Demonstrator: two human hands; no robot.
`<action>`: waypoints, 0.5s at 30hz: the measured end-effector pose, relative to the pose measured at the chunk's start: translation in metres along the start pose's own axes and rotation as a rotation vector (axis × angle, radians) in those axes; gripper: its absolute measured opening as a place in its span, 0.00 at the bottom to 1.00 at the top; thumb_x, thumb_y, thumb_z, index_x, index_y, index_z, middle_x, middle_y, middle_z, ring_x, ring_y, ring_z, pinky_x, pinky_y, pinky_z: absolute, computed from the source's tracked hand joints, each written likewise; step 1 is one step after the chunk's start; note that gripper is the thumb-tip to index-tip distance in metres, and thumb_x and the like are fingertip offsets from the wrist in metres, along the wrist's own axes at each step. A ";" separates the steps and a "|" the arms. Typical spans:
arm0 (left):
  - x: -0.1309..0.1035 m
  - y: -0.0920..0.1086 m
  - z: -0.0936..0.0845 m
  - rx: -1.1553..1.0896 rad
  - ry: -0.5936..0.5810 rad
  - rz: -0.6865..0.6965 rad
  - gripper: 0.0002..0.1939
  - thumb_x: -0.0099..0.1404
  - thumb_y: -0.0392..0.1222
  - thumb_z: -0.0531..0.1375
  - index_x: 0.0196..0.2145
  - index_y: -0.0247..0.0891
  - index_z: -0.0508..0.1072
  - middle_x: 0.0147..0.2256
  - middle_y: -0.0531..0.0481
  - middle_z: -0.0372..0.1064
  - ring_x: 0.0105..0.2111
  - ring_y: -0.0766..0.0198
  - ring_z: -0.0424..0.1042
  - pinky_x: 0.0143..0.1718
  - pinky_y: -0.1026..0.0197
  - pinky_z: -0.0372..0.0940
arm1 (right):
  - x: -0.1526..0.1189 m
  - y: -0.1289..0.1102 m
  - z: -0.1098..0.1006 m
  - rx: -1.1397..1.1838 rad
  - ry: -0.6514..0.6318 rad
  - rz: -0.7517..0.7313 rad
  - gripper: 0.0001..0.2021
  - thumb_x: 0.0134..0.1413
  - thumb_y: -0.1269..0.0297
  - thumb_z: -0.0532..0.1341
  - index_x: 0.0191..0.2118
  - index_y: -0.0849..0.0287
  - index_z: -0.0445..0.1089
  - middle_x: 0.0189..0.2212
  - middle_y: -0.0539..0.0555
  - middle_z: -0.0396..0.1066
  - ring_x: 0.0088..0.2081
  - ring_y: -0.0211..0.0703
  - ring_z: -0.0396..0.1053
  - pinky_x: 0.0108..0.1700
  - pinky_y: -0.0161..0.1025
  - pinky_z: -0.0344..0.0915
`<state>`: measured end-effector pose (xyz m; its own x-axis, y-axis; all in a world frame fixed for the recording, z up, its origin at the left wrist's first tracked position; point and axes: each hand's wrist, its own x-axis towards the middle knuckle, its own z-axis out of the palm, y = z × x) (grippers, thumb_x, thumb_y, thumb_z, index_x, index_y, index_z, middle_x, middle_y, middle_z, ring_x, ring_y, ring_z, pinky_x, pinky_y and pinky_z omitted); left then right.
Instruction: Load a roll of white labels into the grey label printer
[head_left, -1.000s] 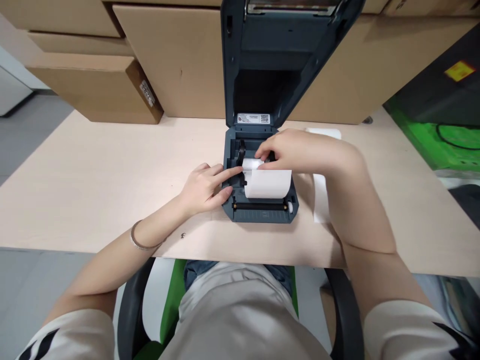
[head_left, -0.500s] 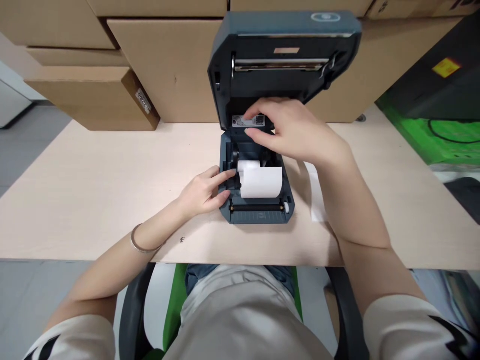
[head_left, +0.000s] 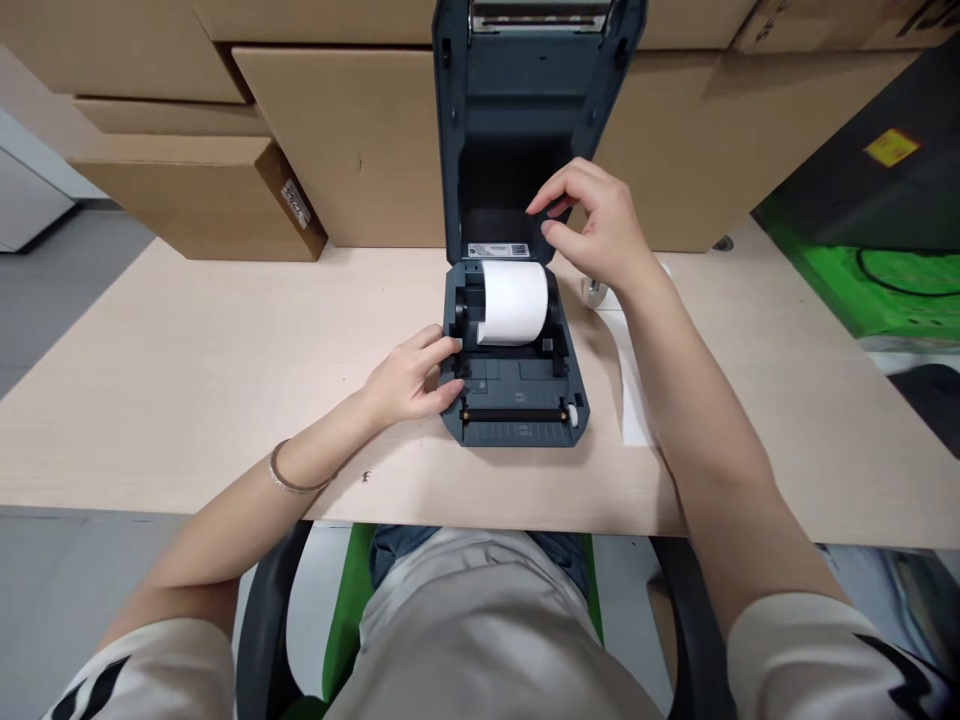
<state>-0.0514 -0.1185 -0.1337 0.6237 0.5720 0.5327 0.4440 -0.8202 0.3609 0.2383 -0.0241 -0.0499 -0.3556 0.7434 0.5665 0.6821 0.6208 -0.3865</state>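
Observation:
A dark grey label printer stands on the table with its lid raised. Inside the base, toward the back, a white paper roll sits between the dark side holders. My left hand is at the printer's left edge; its index fingertip and thumb press on the rim, the other fingers curled. My right hand hovers by the lid's lower right side, thumb and fingers apart and nothing between them. Whether its fingertips touch the lid, I cannot tell.
A white paper strip and a small round item lie right of the printer, partly behind my right forearm. Cardboard boxes line the back. A flat box stands at the back left. A black case is at the right.
The lid has swung further back. The paper roll now sits nearer the back of the base, away from the front roller. My right hand has moved right; my left hand has stayed.

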 end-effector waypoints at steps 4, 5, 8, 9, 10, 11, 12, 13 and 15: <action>0.002 0.000 0.000 -0.010 0.019 0.042 0.22 0.76 0.60 0.51 0.44 0.39 0.71 0.33 0.49 0.63 0.31 0.59 0.65 0.32 0.57 0.65 | -0.004 -0.018 -0.007 -0.026 -0.232 0.052 0.11 0.59 0.65 0.59 0.42 0.53 0.79 0.47 0.57 0.79 0.47 0.51 0.75 0.51 0.48 0.71; 0.002 0.000 0.001 -0.015 0.026 0.049 0.22 0.76 0.60 0.51 0.44 0.38 0.71 0.33 0.49 0.63 0.31 0.59 0.64 0.32 0.57 0.65 | -0.006 -0.026 -0.009 -0.033 -0.342 0.069 0.10 0.58 0.66 0.59 0.40 0.54 0.79 0.45 0.56 0.79 0.44 0.50 0.75 0.49 0.47 0.71; 0.002 0.001 0.001 -0.030 0.045 0.060 0.20 0.77 0.58 0.51 0.44 0.38 0.70 0.33 0.50 0.62 0.31 0.59 0.64 0.32 0.58 0.64 | -0.011 -0.049 -0.010 -0.114 -0.601 0.097 0.06 0.55 0.65 0.62 0.34 0.55 0.77 0.39 0.52 0.80 0.42 0.48 0.76 0.51 0.46 0.68; 0.002 0.001 0.001 -0.033 0.046 0.061 0.20 0.77 0.58 0.51 0.44 0.38 0.70 0.33 0.50 0.62 0.31 0.59 0.64 0.32 0.58 0.64 | -0.013 -0.057 -0.009 -0.160 -0.646 0.095 0.06 0.54 0.63 0.63 0.35 0.55 0.77 0.39 0.52 0.81 0.42 0.49 0.75 0.53 0.47 0.66; 0.002 0.001 0.001 -0.033 0.045 0.063 0.20 0.77 0.58 0.51 0.45 0.38 0.70 0.32 0.50 0.62 0.31 0.59 0.64 0.32 0.58 0.64 | -0.014 -0.063 -0.008 -0.212 -0.674 0.094 0.09 0.54 0.60 0.64 0.39 0.56 0.77 0.39 0.52 0.81 0.43 0.50 0.75 0.55 0.48 0.65; 0.002 0.001 0.001 -0.032 0.041 0.063 0.20 0.77 0.58 0.51 0.45 0.38 0.70 0.33 0.50 0.62 0.31 0.59 0.64 0.32 0.58 0.64 | -0.016 -0.068 -0.006 -0.268 -0.695 0.094 0.14 0.54 0.57 0.65 0.43 0.57 0.77 0.40 0.53 0.80 0.44 0.52 0.74 0.56 0.49 0.64; 0.002 0.001 0.002 -0.030 0.038 0.066 0.20 0.77 0.58 0.51 0.45 0.38 0.70 0.33 0.50 0.62 0.31 0.59 0.64 0.32 0.58 0.64 | -0.018 -0.072 -0.003 -0.325 -0.714 0.098 0.20 0.53 0.54 0.67 0.49 0.58 0.76 0.41 0.56 0.80 0.45 0.54 0.74 0.56 0.50 0.63; 0.002 0.001 0.001 -0.028 0.036 0.069 0.20 0.77 0.57 0.51 0.45 0.38 0.70 0.33 0.49 0.62 0.31 0.58 0.64 0.32 0.58 0.64 | -0.020 -0.075 0.000 -0.382 -0.732 0.105 0.26 0.53 0.53 0.68 0.54 0.61 0.73 0.42 0.58 0.80 0.46 0.56 0.74 0.57 0.50 0.62; 0.002 0.001 0.001 -0.027 0.038 0.078 0.20 0.78 0.57 0.50 0.46 0.38 0.70 0.33 0.49 0.62 0.32 0.58 0.65 0.32 0.58 0.64 | -0.023 -0.077 0.005 -0.466 -0.769 0.126 0.33 0.52 0.52 0.70 0.60 0.64 0.69 0.44 0.62 0.79 0.48 0.60 0.73 0.57 0.52 0.61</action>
<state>-0.0487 -0.1183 -0.1328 0.6306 0.5057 0.5888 0.3770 -0.8627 0.3372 0.1908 -0.0874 -0.0370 -0.4751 0.8639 -0.1673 0.8749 0.4841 0.0153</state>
